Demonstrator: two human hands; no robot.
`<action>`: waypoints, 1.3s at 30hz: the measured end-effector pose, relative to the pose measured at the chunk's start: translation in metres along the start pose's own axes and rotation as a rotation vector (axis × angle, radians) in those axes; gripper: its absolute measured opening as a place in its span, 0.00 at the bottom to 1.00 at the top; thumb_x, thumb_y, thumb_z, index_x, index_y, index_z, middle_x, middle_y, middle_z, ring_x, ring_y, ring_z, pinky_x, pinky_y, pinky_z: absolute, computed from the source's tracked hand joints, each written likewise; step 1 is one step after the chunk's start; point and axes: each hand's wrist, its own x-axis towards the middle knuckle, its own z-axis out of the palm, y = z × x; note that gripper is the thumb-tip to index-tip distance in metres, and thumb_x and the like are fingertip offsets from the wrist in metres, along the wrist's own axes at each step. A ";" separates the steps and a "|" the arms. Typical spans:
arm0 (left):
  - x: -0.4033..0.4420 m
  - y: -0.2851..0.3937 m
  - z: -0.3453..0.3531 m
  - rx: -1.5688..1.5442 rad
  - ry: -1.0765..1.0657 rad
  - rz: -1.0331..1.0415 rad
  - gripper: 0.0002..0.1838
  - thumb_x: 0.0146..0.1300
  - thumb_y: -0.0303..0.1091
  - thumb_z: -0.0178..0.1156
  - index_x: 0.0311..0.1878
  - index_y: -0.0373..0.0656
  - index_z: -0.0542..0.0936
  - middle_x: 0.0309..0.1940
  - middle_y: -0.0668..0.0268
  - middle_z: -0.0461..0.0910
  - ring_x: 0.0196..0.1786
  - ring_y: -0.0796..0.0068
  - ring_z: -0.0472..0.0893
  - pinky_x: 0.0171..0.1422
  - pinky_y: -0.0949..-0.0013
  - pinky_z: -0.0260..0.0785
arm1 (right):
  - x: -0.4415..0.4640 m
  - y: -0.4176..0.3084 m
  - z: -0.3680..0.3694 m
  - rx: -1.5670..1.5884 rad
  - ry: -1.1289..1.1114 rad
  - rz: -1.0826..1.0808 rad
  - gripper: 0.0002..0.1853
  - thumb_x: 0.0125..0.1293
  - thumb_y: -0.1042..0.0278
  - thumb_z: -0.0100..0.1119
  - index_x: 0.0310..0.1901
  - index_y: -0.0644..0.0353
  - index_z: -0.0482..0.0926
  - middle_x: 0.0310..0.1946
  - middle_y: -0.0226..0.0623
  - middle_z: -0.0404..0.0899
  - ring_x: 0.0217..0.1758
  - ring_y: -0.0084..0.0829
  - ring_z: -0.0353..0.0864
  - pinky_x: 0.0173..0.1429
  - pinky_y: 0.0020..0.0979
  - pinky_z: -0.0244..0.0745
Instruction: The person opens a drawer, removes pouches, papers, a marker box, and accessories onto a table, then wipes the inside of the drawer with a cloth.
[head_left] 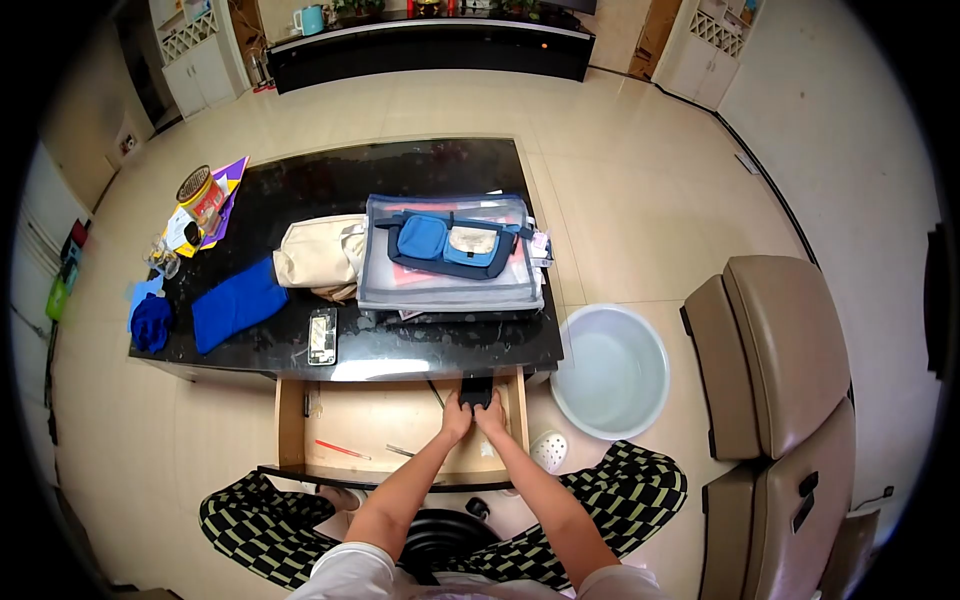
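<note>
My left hand (457, 419) and my right hand (491, 416) reach side by side into the right part of a pulled-out wooden drawer (375, 405). Between them, with fingers closed on its near edge, they grip a small black flat object (477, 389); its exact kind does not show, and its far end lies by the tabletop edge. A thin dark cord or stick (435, 393) lies just left of it. Further left in the drawer are a red pen-like stick (342, 449) and a thin grey stick (400, 451).
On the black coffee table (440, 165) are a clear zip bag (450, 297) under a blue pouch bag (450, 243), a cream bag (318, 252), blue cloths (238, 305), a phone (322, 336) and a jar (200, 188). A white basin (610, 372) and brown sofa (785, 350) stand right.
</note>
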 end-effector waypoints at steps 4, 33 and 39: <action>0.000 0.020 0.004 0.002 -0.042 -0.077 0.25 0.54 0.26 0.47 0.57 0.29 0.62 0.50 0.44 0.70 0.54 0.52 0.70 0.60 0.64 0.60 | 0.001 -0.002 -0.001 0.016 -0.019 0.019 0.34 0.52 0.67 0.51 0.63 0.58 0.53 0.51 0.55 0.69 0.55 0.50 0.68 0.59 0.39 0.61; -0.015 0.029 -0.033 -0.200 0.085 -0.298 0.09 0.56 0.24 0.52 0.39 0.34 0.79 0.31 0.64 0.80 0.34 0.76 0.76 0.42 0.75 0.67 | -0.022 -0.012 -0.021 0.774 -0.237 0.623 0.08 0.58 0.65 0.43 0.38 0.54 0.69 0.37 0.29 0.72 0.42 0.27 0.68 0.49 0.51 0.58; -0.048 0.053 -0.060 -0.206 0.079 -0.297 0.10 0.56 0.24 0.53 0.40 0.34 0.79 0.30 0.64 0.79 0.33 0.78 0.75 0.40 0.76 0.67 | -0.053 -0.010 -0.026 0.728 -0.268 0.548 0.08 0.58 0.66 0.43 0.39 0.53 0.69 0.40 0.27 0.71 0.49 0.26 0.68 0.50 0.50 0.57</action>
